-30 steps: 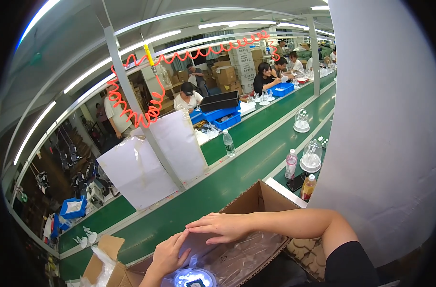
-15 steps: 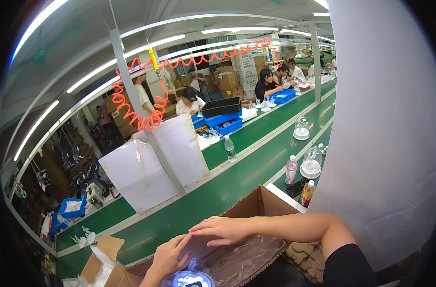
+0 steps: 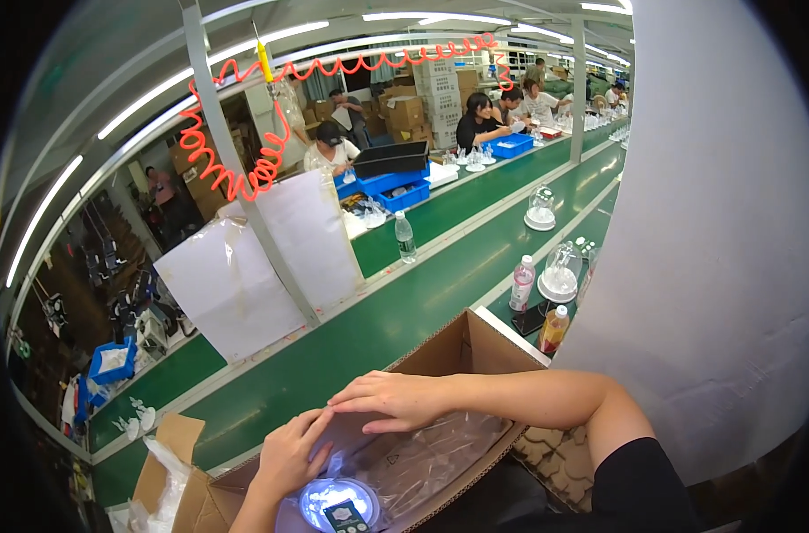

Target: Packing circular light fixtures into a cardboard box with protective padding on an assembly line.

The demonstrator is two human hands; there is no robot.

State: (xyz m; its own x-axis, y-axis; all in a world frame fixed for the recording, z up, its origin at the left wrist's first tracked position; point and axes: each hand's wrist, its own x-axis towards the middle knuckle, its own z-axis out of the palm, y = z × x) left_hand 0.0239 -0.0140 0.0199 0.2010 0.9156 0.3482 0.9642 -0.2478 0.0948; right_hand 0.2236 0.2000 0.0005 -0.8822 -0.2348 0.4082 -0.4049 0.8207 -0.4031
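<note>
Brown corrugated cardboard forms the open box (image 3: 465, 348) in front of you, its rough cut edges and flat inner wall in plain view. Your left hand (image 3: 287, 455) comes in from 7 o'clock, its fingers straight and lying together, the thumb standing a little apart. Your right hand (image 3: 399, 400) reaches across from 3 o'clock, palm down, fingers extended and gently arched, thumb lowered away from them. Your fingertips meet over the box like a low roof, and neither hand is visibly clamped on anything.

Below your left fingers, toward 5 o'clock, sits a round lamp base (image 3: 326, 499), glowing blue-white through clear, wrinkled film. You see its disc face turned up toward you; the rest is hidden, so its long axis cannot be told. On that face lies a small dark card (image 3: 345, 515), tilted, toward the disc's 5 o'clock edge. Loose, shiny plastic film (image 3: 453, 444) spreads through the box at the lamp's 2 o'clock.

At your 10 o'clock, near the box, stands a smaller carton (image 3: 191, 435) with crumpled translucent plastic (image 3: 167, 475) spilling out. Beyond your right hand, at 1 to 2 o'clock, a clear dome (image 3: 560, 274) stands upright on its white round base.
</note>
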